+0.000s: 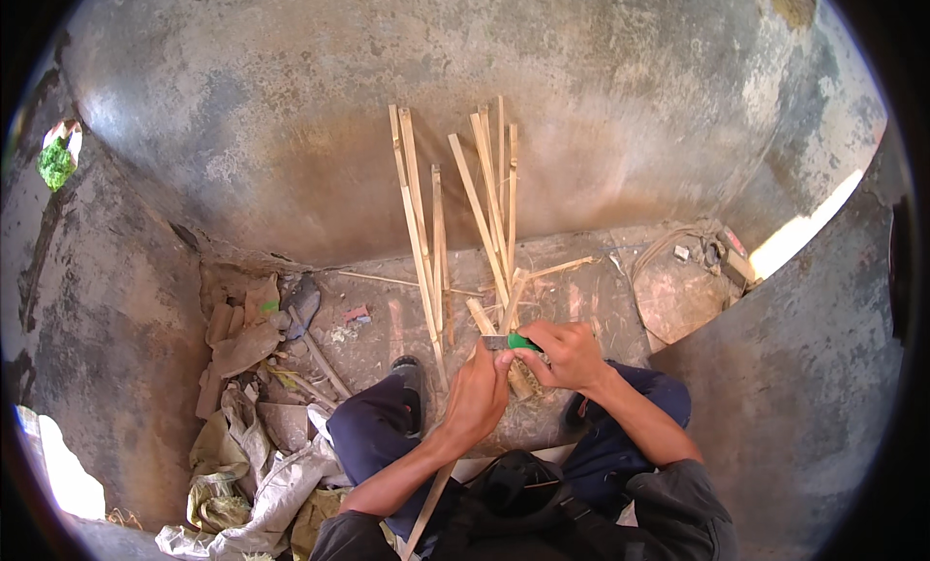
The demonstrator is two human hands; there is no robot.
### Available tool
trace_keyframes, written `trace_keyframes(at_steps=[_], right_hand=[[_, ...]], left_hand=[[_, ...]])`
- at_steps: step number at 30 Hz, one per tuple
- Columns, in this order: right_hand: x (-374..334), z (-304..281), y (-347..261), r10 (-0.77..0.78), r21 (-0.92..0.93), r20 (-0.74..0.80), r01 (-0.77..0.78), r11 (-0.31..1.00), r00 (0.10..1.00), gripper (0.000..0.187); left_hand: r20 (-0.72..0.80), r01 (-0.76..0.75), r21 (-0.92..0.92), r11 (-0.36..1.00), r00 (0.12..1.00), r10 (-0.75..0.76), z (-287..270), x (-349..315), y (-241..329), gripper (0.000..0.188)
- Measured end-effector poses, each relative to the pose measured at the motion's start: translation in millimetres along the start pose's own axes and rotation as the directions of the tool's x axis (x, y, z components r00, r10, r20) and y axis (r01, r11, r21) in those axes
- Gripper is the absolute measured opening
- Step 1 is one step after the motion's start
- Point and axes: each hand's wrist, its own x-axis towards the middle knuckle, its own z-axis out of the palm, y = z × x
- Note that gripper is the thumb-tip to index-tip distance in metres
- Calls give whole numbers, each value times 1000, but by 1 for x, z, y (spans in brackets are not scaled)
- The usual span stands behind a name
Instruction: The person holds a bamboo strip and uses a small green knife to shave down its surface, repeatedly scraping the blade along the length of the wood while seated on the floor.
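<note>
My right hand (573, 356) is closed around the green handle of a knife (524, 342). The knife's short blade points left, lying across a pale bamboo strip (514, 299) between my hands. My left hand (476, 394) grips this strip close to the blade, its fingers partly hidden. A length of strip also shows below my left wrist, running back toward my body; the hands cover where the two parts would meet. Just under the knife, a short thick piece of wood or bamboo (521, 379) rests on the floor between my feet.
Several long bamboo strips (414, 202) lean against the wall (581, 67) ahead, in a left and a right group. Sacks (281, 493) and rubble (242, 343) lie at left. Coiled cord (651, 251) and debris sit at far right. Walls close in both sides.
</note>
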Motion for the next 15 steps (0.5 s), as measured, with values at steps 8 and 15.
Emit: trace_keyframes(at_steps=[8,15], right_hand=[[3,-2,0,10,-44,8,-10,999,1000,19],[14,-47,58,253,-123,-274,-295,947,928,22]], left_hand=[[-9,0,59,998,1000,0,-1,2,0,36],[152,58,-23,998,987,-54,5,-15,0,33]])
